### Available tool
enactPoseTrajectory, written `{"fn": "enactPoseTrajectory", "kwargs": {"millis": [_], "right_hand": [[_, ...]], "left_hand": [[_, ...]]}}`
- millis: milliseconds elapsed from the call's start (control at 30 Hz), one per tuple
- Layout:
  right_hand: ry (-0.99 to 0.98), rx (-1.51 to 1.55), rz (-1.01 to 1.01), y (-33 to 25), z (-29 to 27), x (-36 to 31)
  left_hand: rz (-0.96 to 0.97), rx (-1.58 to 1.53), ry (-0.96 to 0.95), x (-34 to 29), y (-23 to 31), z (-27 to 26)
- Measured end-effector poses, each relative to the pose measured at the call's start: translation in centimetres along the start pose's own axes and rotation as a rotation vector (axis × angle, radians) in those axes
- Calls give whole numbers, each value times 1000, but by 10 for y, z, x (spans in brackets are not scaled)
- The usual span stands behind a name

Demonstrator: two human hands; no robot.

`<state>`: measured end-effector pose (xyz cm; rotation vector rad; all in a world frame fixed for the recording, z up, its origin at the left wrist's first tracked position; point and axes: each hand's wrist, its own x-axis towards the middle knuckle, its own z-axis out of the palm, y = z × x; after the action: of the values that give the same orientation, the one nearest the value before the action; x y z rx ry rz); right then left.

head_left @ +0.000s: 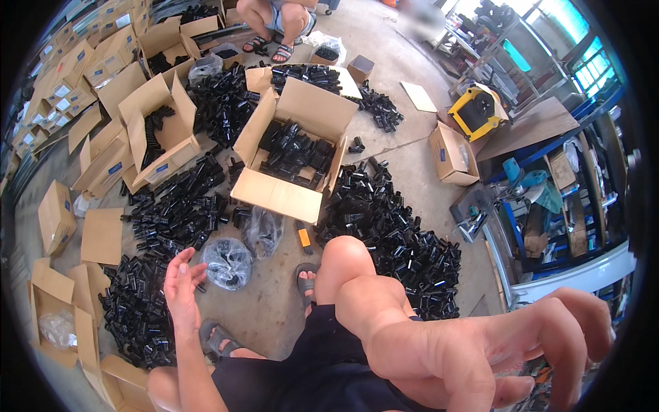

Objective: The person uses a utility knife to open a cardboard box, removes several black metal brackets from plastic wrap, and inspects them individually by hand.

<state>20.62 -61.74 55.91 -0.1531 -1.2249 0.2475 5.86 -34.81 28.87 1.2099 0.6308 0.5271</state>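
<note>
My left hand (182, 288) is raised with its fingers slightly apart and holds nothing. It is nearest to a clear plastic bag (227, 264) of dark parts and a pile of black tubular plastic parts (141, 309). Large and close at the lower right, my right hand (508, 350) has its fingers curved and spread, with nothing seen between them. Ahead of my knees stands an open cardboard box (274, 189), partly filled with black parts. To its right a bigger heap of black parts (391, 233) covers the floor beside my leg.
A yellow-handled tool (304, 237) lies on the floor between the heaps. More cardboard boxes (165, 130) stand at the left. Another person (278, 27) squats at the far side. At the right are a small carton (453, 154), a yellow-framed object (478, 112) and a blue rack (511, 233).
</note>
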Motion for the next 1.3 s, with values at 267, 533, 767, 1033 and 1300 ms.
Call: {"fn": "enactPoseTrajectory", "kwargs": {"millis": [267,533,767,1033,1300], "right_hand": [[-114,145,-376,47,-17,8],[331,-90,-268,63,-22,-4],[293,-301,399,171,-75,-29],[-68,-760,889,252,-87,-141],[-242,-805,872,244,-81,-139]], "left_hand": [[5,12,7,-3,3,-2],[4,65,67,-10,6,-25],[45,88,51,0,-1,6],[137,191,3,2,-12,0],[117,108,-7,5,-17,-5]]}}
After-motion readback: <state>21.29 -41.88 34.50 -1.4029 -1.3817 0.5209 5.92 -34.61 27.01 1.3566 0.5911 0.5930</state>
